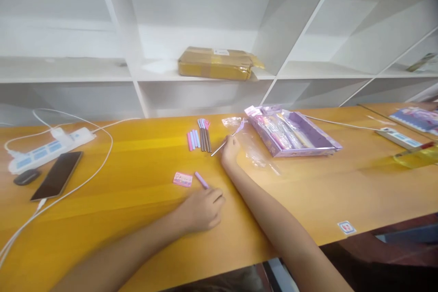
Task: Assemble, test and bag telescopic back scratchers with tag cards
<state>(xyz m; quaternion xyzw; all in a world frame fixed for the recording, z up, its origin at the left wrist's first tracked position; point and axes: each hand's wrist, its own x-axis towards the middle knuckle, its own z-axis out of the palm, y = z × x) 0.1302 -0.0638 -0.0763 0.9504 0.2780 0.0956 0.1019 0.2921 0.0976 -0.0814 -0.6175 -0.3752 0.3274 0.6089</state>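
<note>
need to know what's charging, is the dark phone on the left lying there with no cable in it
No, a white cable is plugged into the near end of the phone.

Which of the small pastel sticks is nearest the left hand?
The purple one, by the left hand and just right of the pink card; the other sticks lie side by side farther off.

Card (183,179) before the sticks (205,139), tray (316,133) right of them, phone (57,175) far left, box (215,64) on the shelf (164,77) behind

Purple tray (313,131) (yellow-brown table (137,164))
</note>
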